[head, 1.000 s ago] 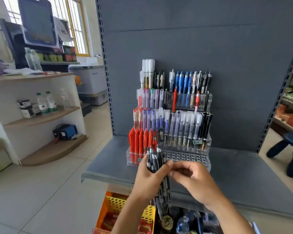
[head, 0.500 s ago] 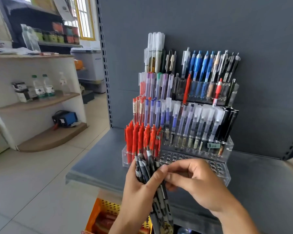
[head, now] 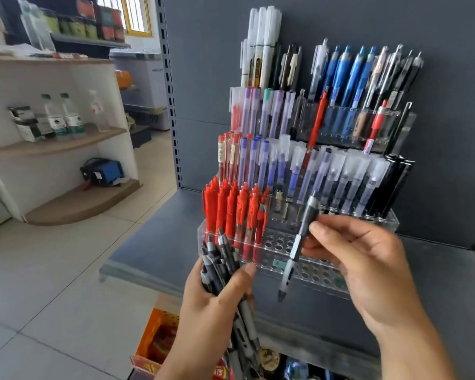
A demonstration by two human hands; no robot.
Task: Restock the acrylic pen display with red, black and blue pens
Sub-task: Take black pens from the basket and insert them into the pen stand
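Note:
A tiered acrylic pen display (head: 318, 272) stands on a grey shelf (head: 154, 242). Red pens (head: 231, 209) fill the left of its lowest row; the holes to their right are bare. Higher rows hold capped, blue and black pens. My left hand (head: 211, 311) grips a bundle of grey-black pens (head: 220, 259) just in front of the display's left corner. My right hand (head: 362, 264) pinches a single grey-black pen (head: 296, 245), tip down and tilted, over the bare holes of the front row.
The shelf's grey back panel (head: 340, 23) rises behind the display. An orange basket (head: 154, 335) with goods sits below the shelf edge. At the left stands a white curved shelf unit (head: 66, 138) with bottles, across a tiled floor.
My right hand has drawn one pen out of the bundle and carried it right, over the front row. The camera has moved closer to the display.

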